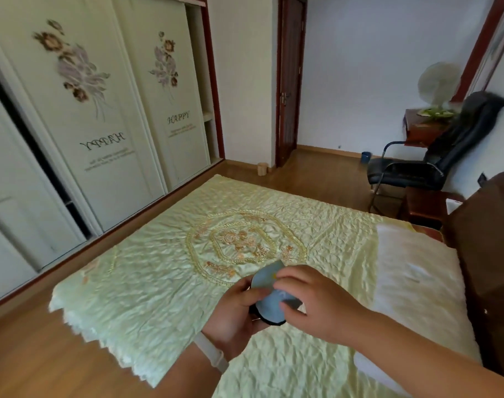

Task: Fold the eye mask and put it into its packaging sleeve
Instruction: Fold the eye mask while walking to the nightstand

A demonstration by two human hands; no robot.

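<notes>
A grey-blue eye mask (269, 304) with a black underside is held above the bed, bent into two lobes. My left hand (235, 314) grips it from below and the left, thumb on top. My right hand (316, 300) pinches its upper and right side, fingers covering part of the fabric. A small yellow mark shows on the upper lobe. No packaging sleeve is visible in this view.
A pale green embroidered bedspread (187, 268) covers the bed below my hands. A dark wooden headboard (486, 254) stands at the right, a white pillow strip (411, 277) beside it. A black office chair (434, 159) and sliding wardrobe doors (81, 116) lie beyond.
</notes>
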